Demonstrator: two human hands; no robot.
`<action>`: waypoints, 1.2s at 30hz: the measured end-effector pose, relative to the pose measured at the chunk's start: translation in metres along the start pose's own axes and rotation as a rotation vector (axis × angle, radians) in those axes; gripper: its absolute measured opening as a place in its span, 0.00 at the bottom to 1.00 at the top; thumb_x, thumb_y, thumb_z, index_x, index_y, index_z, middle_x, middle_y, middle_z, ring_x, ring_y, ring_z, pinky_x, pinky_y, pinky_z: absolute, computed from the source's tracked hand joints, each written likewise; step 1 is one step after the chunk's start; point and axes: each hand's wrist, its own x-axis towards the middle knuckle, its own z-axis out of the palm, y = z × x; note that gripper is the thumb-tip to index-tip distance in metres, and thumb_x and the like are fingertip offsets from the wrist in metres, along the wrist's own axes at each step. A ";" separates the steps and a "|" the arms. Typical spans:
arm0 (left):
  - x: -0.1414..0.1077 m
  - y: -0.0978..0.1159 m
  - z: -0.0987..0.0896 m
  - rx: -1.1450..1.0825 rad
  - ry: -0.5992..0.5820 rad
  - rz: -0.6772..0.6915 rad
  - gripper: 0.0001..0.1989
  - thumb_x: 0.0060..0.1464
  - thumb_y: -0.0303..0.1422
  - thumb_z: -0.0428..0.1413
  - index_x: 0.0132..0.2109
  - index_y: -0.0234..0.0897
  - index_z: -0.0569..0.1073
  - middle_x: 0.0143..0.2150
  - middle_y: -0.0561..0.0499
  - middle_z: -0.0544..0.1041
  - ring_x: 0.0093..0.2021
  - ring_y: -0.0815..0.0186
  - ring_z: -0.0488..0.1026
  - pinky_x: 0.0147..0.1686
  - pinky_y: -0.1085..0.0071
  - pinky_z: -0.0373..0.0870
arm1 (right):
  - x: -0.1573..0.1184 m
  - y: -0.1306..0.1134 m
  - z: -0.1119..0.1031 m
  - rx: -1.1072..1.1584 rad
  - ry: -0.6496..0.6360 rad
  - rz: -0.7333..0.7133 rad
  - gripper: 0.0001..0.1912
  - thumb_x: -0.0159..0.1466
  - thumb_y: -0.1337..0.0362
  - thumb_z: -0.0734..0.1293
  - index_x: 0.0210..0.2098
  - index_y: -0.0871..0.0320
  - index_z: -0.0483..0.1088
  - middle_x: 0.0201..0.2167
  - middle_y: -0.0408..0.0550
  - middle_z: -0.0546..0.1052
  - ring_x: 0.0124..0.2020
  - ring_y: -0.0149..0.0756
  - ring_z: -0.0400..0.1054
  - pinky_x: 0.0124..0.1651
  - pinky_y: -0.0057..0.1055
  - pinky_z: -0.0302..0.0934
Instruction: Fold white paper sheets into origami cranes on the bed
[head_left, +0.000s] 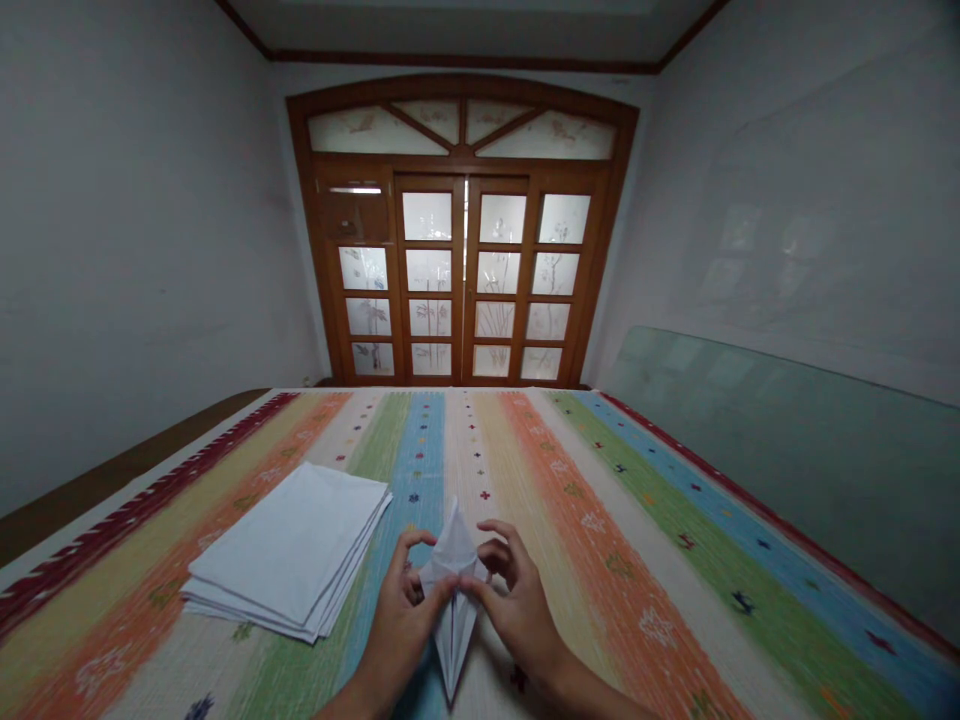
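Note:
A folded piece of white paper (pixel 454 552), shaped like a long diamond with pointed ends, is held between both hands just above or on the striped cloth. My left hand (pixel 401 610) grips its left side, the thumb pressed on the middle and the index finger curled at the edge. From the right, my right hand (pixel 521 600) pinches it too, its thumb meeting the left thumb at the centre fold. One point of the paper faces away from me and the other toward me. Fingers behind the paper are partly hidden.
A stack of white paper sheets (pixel 292 545) lies left of my hands. A striped cloth (pixel 585 540) covers the table. Along the right stands a pale greenish panel (pixel 787 450). Wooden doors with glass panes (pixel 465 270) are at the far end, between white walls.

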 end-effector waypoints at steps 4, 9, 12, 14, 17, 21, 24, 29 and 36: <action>-0.001 0.002 0.002 0.064 -0.004 0.017 0.33 0.43 0.50 0.71 0.46 0.43 0.62 0.24 0.56 0.81 0.25 0.63 0.78 0.26 0.76 0.69 | 0.003 0.000 0.002 0.133 -0.002 0.122 0.31 0.49 0.63 0.80 0.52 0.55 0.72 0.25 0.35 0.69 0.27 0.33 0.67 0.33 0.26 0.63; -0.007 0.003 0.002 0.202 0.026 0.049 0.28 0.50 0.47 0.67 0.50 0.41 0.65 0.28 0.54 0.82 0.29 0.61 0.80 0.31 0.73 0.72 | 0.005 -0.002 0.002 0.158 -0.007 0.209 0.22 0.46 0.61 0.81 0.39 0.60 0.80 0.23 0.40 0.73 0.27 0.34 0.68 0.32 0.28 0.63; -0.010 0.000 0.002 0.290 0.025 0.093 0.24 0.53 0.45 0.65 0.51 0.40 0.66 0.31 0.53 0.82 0.31 0.60 0.80 0.33 0.71 0.72 | 0.005 -0.005 0.000 0.155 -0.055 0.226 0.17 0.48 0.59 0.80 0.34 0.60 0.81 0.26 0.47 0.79 0.29 0.39 0.72 0.35 0.31 0.65; -0.011 -0.002 0.001 0.325 0.019 0.115 0.24 0.54 0.43 0.64 0.52 0.40 0.66 0.30 0.54 0.81 0.30 0.60 0.79 0.31 0.71 0.72 | 0.005 -0.006 -0.002 0.139 -0.071 0.214 0.16 0.49 0.57 0.79 0.33 0.60 0.82 0.29 0.50 0.82 0.32 0.42 0.74 0.38 0.34 0.66; -0.011 -0.002 0.001 0.344 0.023 0.124 0.24 0.54 0.42 0.64 0.53 0.40 0.66 0.30 0.55 0.80 0.29 0.60 0.79 0.31 0.71 0.71 | 0.007 -0.008 -0.003 0.112 -0.126 0.218 0.16 0.50 0.54 0.79 0.31 0.60 0.81 0.29 0.51 0.82 0.32 0.44 0.75 0.39 0.35 0.66; -0.009 0.000 0.000 0.327 -0.016 0.094 0.23 0.55 0.43 0.64 0.53 0.39 0.67 0.27 0.55 0.80 0.29 0.59 0.79 0.29 0.72 0.71 | 0.011 -0.012 -0.002 0.101 -0.219 0.281 0.13 0.49 0.57 0.79 0.29 0.59 0.81 0.28 0.49 0.82 0.31 0.42 0.75 0.37 0.34 0.66; -0.009 -0.001 -0.001 0.305 -0.052 0.074 0.25 0.56 0.44 0.63 0.55 0.38 0.65 0.28 0.54 0.81 0.29 0.60 0.80 0.29 0.72 0.71 | 0.011 -0.015 -0.002 0.142 -0.231 0.310 0.14 0.47 0.59 0.79 0.31 0.59 0.83 0.30 0.49 0.83 0.33 0.43 0.76 0.39 0.34 0.67; -0.011 -0.003 0.000 0.298 -0.086 0.047 0.31 0.56 0.43 0.64 0.60 0.37 0.61 0.30 0.51 0.83 0.28 0.61 0.79 0.28 0.73 0.71 | 0.007 -0.010 -0.005 0.157 -0.230 0.368 0.16 0.47 0.55 0.80 0.30 0.59 0.84 0.30 0.52 0.83 0.32 0.42 0.75 0.37 0.33 0.67; -0.011 -0.001 0.003 0.224 -0.079 -0.065 0.36 0.49 0.37 0.67 0.62 0.36 0.62 0.24 0.56 0.80 0.24 0.64 0.77 0.25 0.75 0.68 | 0.010 -0.003 -0.005 0.166 -0.128 0.331 0.17 0.48 0.53 0.81 0.28 0.61 0.84 0.26 0.51 0.82 0.25 0.37 0.72 0.33 0.31 0.65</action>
